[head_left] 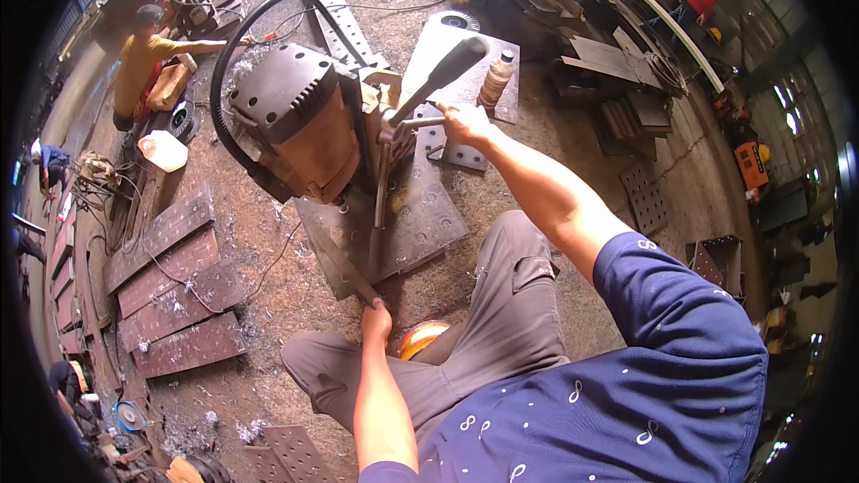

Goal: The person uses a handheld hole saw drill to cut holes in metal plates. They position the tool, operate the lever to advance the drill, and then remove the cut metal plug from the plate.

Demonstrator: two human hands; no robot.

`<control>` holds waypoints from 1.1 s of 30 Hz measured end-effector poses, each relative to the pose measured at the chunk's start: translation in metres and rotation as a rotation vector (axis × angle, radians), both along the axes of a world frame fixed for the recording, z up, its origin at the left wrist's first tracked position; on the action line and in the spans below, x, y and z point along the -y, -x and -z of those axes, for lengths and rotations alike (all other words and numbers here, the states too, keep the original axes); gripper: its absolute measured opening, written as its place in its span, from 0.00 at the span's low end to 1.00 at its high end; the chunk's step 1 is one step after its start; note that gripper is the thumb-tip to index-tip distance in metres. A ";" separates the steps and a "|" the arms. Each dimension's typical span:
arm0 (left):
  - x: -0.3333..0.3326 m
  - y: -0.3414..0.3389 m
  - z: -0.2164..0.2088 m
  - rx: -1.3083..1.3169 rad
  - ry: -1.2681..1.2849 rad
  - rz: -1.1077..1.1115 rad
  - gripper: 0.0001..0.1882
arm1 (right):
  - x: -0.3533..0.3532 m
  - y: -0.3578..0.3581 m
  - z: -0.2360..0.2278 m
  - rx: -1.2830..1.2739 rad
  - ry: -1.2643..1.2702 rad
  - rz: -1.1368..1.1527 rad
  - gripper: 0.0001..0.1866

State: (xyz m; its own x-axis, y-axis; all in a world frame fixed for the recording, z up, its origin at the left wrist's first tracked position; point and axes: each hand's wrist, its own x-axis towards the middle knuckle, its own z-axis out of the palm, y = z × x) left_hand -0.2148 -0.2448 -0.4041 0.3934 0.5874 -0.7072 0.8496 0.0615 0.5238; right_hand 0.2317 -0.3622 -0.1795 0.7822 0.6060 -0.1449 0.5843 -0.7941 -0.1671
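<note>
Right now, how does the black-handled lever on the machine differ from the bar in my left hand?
The black-handled lever joins the side of the machine, while the bar is held at its near end by your left hand. The lever has a thick, rounded black handle; the bar looks flat and brownish-grey. The lever slants up to the right in the picture; the bar slants up to the left. Both are longer than wide.
</note>
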 end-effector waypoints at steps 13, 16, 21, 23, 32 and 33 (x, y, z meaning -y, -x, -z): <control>-0.189 -0.181 -0.347 1.061 -0.588 -0.047 0.38 | 0.084 0.064 -0.041 0.473 -0.209 -0.085 0.05; -0.184 -0.193 -0.365 1.091 -0.464 -0.016 0.39 | 0.079 0.063 -0.032 0.503 -0.314 -0.170 0.03; -0.120 -0.177 -0.348 1.046 -0.570 -0.016 0.33 | 0.081 -0.014 -0.033 0.417 -0.224 -0.284 0.03; -0.079 -0.173 -0.334 1.019 -0.617 -0.143 0.33 | 0.079 -0.050 -0.031 0.688 -0.265 -0.417 0.06; -0.034 -0.148 -0.319 0.919 -0.879 -0.179 0.31 | 0.027 -0.031 -0.045 0.219 -0.244 -0.113 0.19; -0.053 -0.149 -0.315 0.907 -0.863 -0.172 0.29 | 0.043 -0.028 -0.036 0.308 -0.272 -0.094 0.19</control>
